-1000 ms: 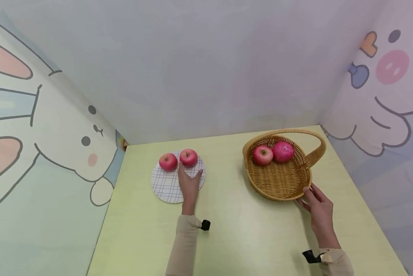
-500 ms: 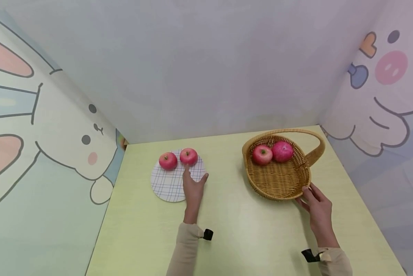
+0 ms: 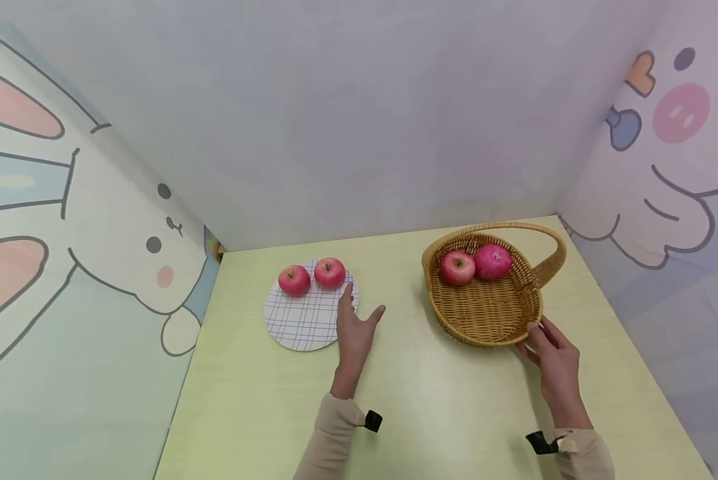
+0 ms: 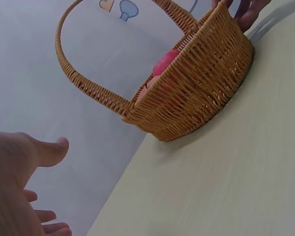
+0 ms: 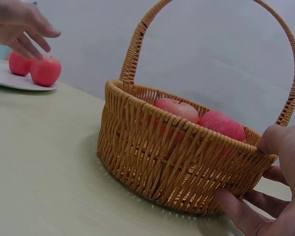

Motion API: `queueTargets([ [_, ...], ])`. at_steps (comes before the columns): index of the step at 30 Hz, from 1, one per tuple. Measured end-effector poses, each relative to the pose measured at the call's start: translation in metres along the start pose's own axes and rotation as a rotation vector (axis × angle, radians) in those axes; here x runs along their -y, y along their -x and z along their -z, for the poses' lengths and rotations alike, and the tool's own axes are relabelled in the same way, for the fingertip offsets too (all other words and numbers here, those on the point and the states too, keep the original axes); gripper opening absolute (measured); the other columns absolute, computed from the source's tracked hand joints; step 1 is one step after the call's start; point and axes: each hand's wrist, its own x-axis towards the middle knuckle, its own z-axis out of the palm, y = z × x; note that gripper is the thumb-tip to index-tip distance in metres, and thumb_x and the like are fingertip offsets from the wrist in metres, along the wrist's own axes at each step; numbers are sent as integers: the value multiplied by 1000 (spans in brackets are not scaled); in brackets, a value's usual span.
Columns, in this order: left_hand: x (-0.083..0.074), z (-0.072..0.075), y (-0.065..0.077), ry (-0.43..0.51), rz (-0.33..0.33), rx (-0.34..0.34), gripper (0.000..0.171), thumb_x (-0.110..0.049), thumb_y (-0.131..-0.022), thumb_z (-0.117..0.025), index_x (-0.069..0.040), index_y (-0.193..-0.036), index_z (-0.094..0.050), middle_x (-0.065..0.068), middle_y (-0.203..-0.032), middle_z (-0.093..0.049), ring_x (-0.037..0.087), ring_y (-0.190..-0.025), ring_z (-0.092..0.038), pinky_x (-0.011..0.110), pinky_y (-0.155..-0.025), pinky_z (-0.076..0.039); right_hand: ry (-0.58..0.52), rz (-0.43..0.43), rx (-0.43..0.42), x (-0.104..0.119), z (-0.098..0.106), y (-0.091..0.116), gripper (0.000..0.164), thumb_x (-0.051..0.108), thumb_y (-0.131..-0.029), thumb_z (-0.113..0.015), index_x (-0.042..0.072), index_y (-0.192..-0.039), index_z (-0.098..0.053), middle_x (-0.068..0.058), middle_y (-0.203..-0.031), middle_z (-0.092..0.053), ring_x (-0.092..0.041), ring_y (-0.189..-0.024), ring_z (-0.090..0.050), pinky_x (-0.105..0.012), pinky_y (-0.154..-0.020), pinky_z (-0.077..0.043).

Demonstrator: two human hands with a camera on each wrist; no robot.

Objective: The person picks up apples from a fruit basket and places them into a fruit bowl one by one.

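Note:
Two red apples, one on the left [image 3: 295,281] and one on the right [image 3: 330,273], lie on a round white plate with blue grid lines [image 3: 299,327]. My left hand [image 3: 354,333], fingers spread and holding nothing, hovers by the plate's right edge. Toward the right stands a wicker basket [image 3: 485,317] with a tall handle. Inside it, at the back, are an apple [image 3: 457,268] and a deeper pink, rounded fruit [image 3: 493,261]. My right hand [image 3: 553,363] grips the basket's near right rim, thumb on top and fingers against the outer wall, as the right wrist view shows.
The pale yellow table [image 3: 407,400] meets a grey back wall [image 3: 359,133]. Cartoon-printed panels flank it, with a rabbit [image 3: 119,233] on the left and a pink-cheeked figure [image 3: 665,180] on the right. The basket's arched handle [image 5: 132,54] rises well above its rim.
My left hand has drawn back from the right apple on the plate, moving right and toward me. My right hand keeps its hold on the basket, and the fruit has not moved.

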Motion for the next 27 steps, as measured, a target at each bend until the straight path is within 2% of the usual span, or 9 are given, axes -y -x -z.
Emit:
queueTargets([
  [8,-18,-9,15,-35,-66,64,84,-23,-86,-87,-11,-156,-44,13,-154,-54,33,-142,-53,51,-116,-47,15,4,-7,0,0,1,72,27,-100,-71,12,-162,-37,14,-123,-61,4,-100,-72,-21,-80,-62],
  [18,-32,-22,28,-110,-219,97,69,-25,-85,-87,-13,-147,-58,6,-143,-66,26,-135,-61,45,-112,-51,16,2,-8,0,-3,2,72,28,-100,-71,12,-162,-37,14,-122,-62,4,-101,-72,-22,-81,-62],
  [22,-38,-29,32,-103,-272,110,65,-23,-85,-88,-14,-143,-61,5,-138,-69,24,-130,-65,44,-107,-54,27,0,-14,0,-3,2,72,29,-100,-71,12,-162,-37,14,-124,-61,4,-101,-72,-21,-81,-62],
  [27,-45,-39,34,-37,-345,139,58,-18,-86,-87,-13,-139,-63,5,-133,-71,21,-122,-68,37,-98,-59,38,-7,-23,1,-4,3,72,30,-100,-70,14,-162,-38,11,-128,-60,4,-101,-71,-21,-81,-62],
])
